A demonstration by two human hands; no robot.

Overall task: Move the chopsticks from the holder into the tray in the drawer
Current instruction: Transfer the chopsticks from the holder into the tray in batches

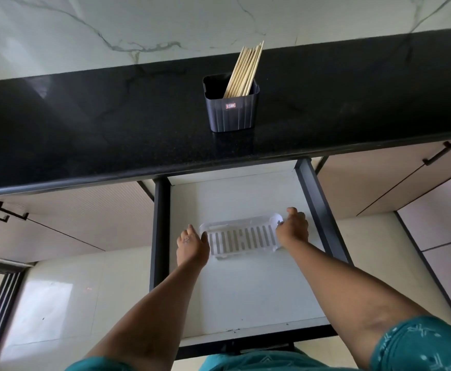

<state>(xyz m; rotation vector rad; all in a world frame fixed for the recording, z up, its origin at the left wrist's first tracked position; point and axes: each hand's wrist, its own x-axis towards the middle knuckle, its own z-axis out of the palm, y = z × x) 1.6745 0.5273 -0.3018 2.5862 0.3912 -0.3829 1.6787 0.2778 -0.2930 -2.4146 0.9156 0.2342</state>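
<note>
Both hands are on the clear tray point(241, 238) in the open drawer point(248, 290): the left hand point(192, 247) touches its 9 o'clock end with relaxed fingers, the right hand point(292, 228) curls around its 3 o'clock end. I judge the tray is being positioned. The chopsticks point(245, 70) stand in the holder point(231, 108) on the bench point(85, 124) at 12 o'clock; next, a hand must reach up for them.

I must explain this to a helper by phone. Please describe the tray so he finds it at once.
Find the open drawer under the black counter. On its white floor lies the tray, between the left hand and right hand. It alone is clear plastic, with a slotted bottom.
</note>
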